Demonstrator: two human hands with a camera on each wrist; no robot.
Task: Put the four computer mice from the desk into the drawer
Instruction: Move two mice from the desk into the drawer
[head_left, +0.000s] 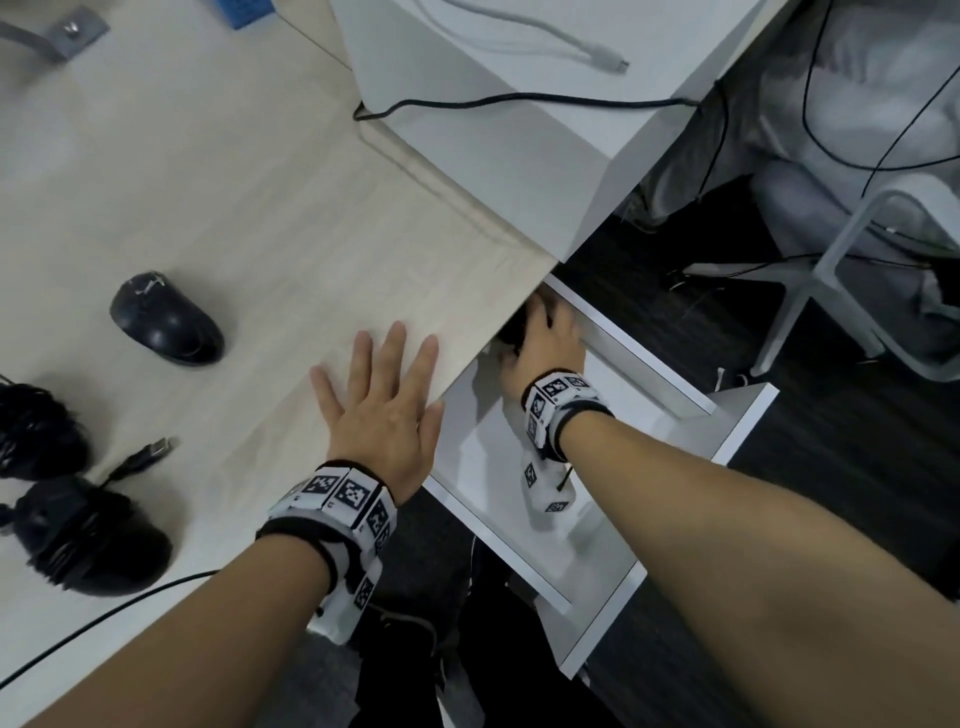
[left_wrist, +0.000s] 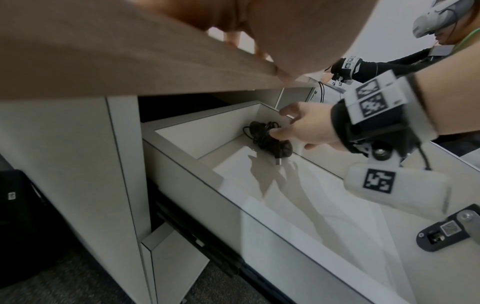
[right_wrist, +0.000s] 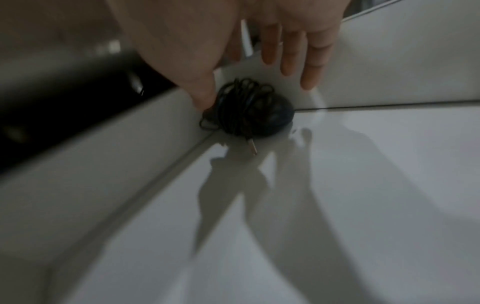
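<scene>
The right hand reaches into the open white drawer at the right centre of the head view, fingers loosely spread over a black mouse wrapped in its own cord. That mouse sits in the far corner of the drawer, against the back wall, with its USB plug poking out toward the front. The thumb touches the wound cord on one side while the other fingers hang straight just above and beyond it, so the hand is wide and closes on nothing. The left hand lies flat on the pale wooden desk near its edge, fingers straight and spread. Three more black mice remain on the desk at the left of the head view: a bare mouse alone at centre left, a corded mouse at the left edge, and a third mouse below it, bound in cable, its plug lying loose beside it.
</scene>
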